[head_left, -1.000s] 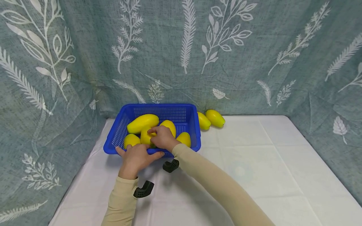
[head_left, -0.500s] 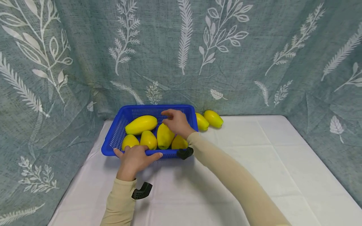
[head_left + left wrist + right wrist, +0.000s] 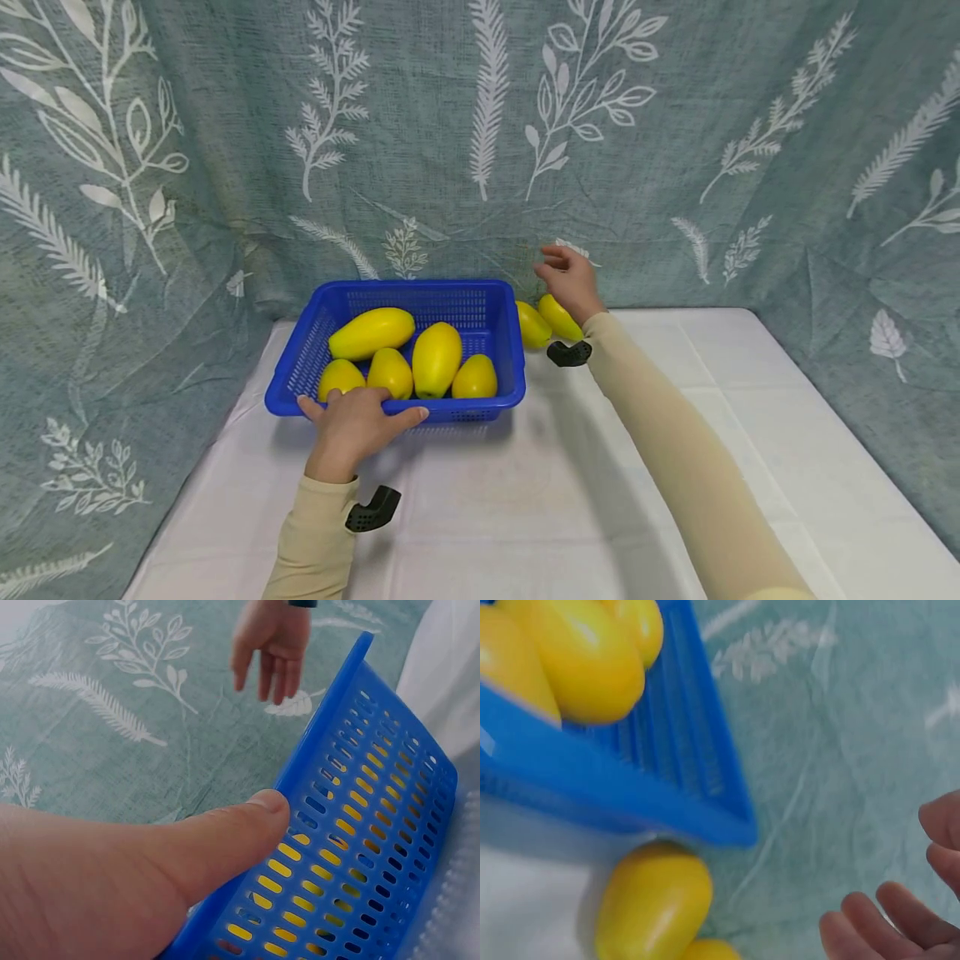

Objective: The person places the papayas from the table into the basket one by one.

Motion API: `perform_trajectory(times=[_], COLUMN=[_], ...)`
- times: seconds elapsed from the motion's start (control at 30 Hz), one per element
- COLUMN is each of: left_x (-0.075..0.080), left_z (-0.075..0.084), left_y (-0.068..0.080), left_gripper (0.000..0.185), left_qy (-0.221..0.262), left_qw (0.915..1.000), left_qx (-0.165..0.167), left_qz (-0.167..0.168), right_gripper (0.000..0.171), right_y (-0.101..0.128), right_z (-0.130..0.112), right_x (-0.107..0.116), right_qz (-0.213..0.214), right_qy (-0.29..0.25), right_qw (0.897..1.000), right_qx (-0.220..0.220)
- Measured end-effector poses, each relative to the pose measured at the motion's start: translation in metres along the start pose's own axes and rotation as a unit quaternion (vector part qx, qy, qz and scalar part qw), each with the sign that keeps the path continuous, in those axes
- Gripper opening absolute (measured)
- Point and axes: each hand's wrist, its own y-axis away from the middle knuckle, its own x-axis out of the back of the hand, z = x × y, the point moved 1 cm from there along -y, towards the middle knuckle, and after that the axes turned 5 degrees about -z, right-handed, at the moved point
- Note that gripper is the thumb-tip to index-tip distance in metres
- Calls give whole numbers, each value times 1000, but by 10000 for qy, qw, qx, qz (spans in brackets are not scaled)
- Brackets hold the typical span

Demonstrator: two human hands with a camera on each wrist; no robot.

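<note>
Several long yellow fruits that look like papayas [image 3: 437, 358] lie in a blue plastic basket [image 3: 420, 285]. My left hand [image 3: 351, 429] holds the basket's near rim; its thumb [image 3: 232, 832] lies outside the wall in the left wrist view, and its fingertips reach over the rim. Right of the basket, two more yellow fruits rest on the table, one nearer the basket [image 3: 534, 327] and one farther right [image 3: 557, 315]. Above that second fruit hovers my right hand [image 3: 570, 283], fingers loosely bent and holding nothing, partly covering it.
A white cloth covers the table [image 3: 637, 433]. Behind it and along both sides hangs a grey-green curtain [image 3: 420, 167] with white leaf prints, close to the basket's back and the loose fruits.
My right hand has let go of a fruit inside the basket, lifted off and moved right, over the fruits outside. The left hand stays on the rim.
</note>
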Motion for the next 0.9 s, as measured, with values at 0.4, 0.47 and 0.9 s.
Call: perform_trajectory(times=[0.4,0.47,0.9], left_x=[1,1,0], left_z=[0,1,-1], left_y=[1,1,0], left_gripper=[76,73,67], left_qy=[-39,-33,21], left_qw=[10000,10000,9998], left_qx=[36,19,-3], left_qz=[-11,45,184], right_gripper=[49,48,49], right_y=[-11,-12,-13], right_z=[43,47,86], right_x=[-11,-14,-47], right_qz=[-336,-459,-1139], right_qy=[-23,115,2280], right_qw=[9987,9982,9670], right_qx=[-373,-373,-60])
